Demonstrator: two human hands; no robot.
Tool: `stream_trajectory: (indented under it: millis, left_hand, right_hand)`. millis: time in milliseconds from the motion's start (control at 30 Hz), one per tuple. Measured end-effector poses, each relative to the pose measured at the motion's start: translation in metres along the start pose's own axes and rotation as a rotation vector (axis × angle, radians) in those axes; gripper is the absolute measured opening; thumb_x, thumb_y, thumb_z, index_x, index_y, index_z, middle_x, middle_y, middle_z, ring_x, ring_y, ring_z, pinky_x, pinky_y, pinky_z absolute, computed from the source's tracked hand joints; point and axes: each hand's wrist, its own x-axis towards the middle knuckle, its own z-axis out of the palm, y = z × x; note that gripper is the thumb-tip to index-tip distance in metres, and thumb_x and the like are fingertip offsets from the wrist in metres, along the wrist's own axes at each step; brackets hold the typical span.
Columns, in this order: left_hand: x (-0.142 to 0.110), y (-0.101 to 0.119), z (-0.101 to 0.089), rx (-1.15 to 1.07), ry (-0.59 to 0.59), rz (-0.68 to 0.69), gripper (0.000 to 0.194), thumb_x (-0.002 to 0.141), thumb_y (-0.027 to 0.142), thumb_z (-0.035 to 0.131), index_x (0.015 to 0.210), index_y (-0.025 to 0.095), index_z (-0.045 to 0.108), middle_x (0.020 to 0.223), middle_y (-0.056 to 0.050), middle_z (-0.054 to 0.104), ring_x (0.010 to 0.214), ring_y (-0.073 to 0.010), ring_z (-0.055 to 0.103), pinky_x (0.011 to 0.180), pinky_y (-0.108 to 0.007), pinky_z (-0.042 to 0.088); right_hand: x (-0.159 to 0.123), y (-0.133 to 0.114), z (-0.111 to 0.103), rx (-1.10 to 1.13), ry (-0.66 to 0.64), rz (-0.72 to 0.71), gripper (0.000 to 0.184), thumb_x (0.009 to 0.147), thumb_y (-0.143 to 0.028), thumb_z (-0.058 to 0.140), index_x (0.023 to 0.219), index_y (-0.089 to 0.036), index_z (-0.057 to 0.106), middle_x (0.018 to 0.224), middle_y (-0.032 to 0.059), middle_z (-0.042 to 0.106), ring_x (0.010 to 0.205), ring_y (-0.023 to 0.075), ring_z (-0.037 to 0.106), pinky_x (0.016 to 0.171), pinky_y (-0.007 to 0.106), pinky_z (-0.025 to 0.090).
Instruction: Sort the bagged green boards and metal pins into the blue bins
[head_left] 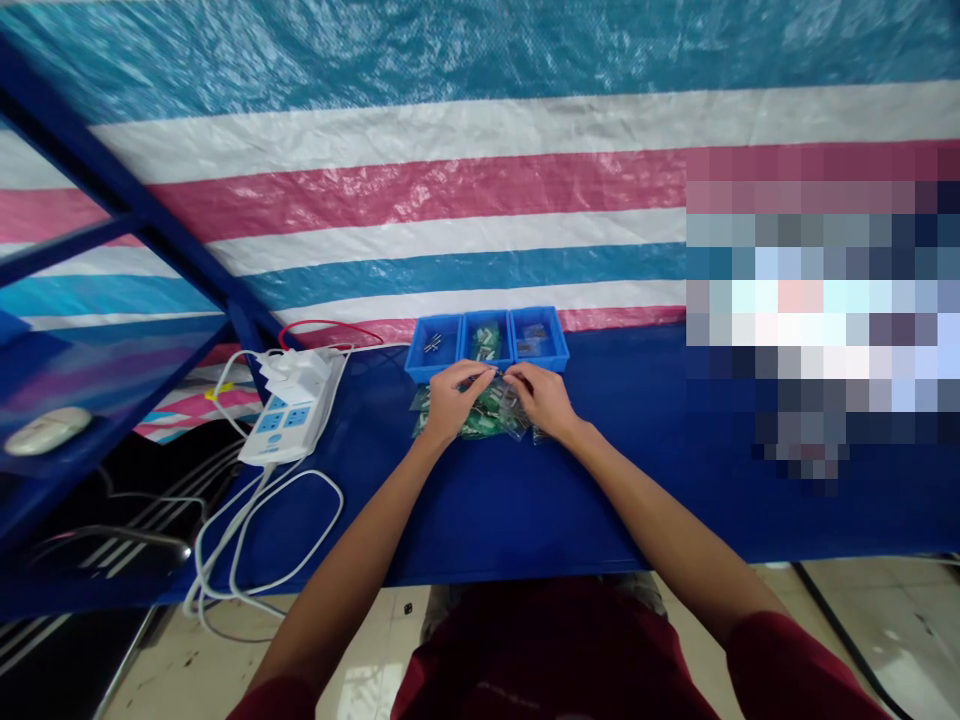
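Note:
My left hand point(452, 393) and my right hand point(545, 396) meet almost fingertip to fingertip over the blue table. Both pinch something small between thumb and fingers, too tiny to make out. Beneath them lies a pile of small clear plastic bags point(486, 422), some with green contents. Just beyond my fingers stand three blue bins side by side. The left bin point(421, 352) has a few thin metal pieces point(433, 343) in it. Green and clear packets point(487, 342) lie in the middle bin. In the right bin point(553, 345) are some small clear packets point(532, 338).
On the left of the table point(495, 530) lies a white power strip point(289, 425) with plugs in it and looped white cables point(330, 480). A blue metal frame point(180, 250) rises at left. Striped sheeting point(450, 190) hangs behind. The right side is partly pixelated.

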Motion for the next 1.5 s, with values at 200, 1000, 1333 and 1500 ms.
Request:
stream_trajectory:
  millis: [200,1000,1333,1500]
  left_hand:
    - [0.0,0.001,0.001,-0.039,-0.015,-0.047,0.023,0.084,0.038,0.063,0.082,0.017,0.07,0.085,-0.006,0.071,0.075,-0.015,0.065,0.059,-0.024,0.051]
    - [-0.006,-0.006,-0.005,0.218,0.078,0.234,0.024,0.094,0.03,0.05,0.092,0.018,0.07,0.075,-0.002,0.072,0.059,-0.0109,0.065,0.06,-0.023,0.052]
    - [-0.005,-0.002,-0.009,0.344,0.202,0.233,0.024,0.092,0.034,0.053,0.097,0.017,0.069,0.086,-0.005,0.074,0.072,-0.0147,0.07,0.072,-0.026,0.055]
    - [0.006,-0.021,-0.033,0.701,0.387,0.267,0.023,0.093,0.028,0.051,0.089,0.017,0.07,0.087,-0.009,0.074,0.086,-0.022,0.068,0.083,-0.037,0.046]
  right_hand:
    - [-0.001,-0.001,0.0,-0.007,-0.015,-0.007,0.025,0.095,-0.033,0.043,0.09,-0.02,0.063,0.084,0.0042,0.069,0.075,0.0162,0.062,0.07,0.027,0.044]
    - [0.0,-0.007,-0.003,0.022,0.112,0.037,0.027,0.094,-0.034,0.043,0.1,-0.021,0.066,0.097,0.0063,0.071,0.085,0.019,0.067,0.08,0.031,0.051]
    - [0.0,-0.006,-0.003,0.016,0.126,0.037,0.029,0.095,-0.034,0.041,0.101,-0.02,0.066,0.098,0.0065,0.071,0.089,0.0189,0.067,0.081,0.03,0.051]
    - [0.0,-0.008,-0.004,0.018,0.127,0.038,0.03,0.095,-0.034,0.041,0.1,-0.018,0.066,0.096,0.0062,0.072,0.088,0.0185,0.067,0.081,0.03,0.051]
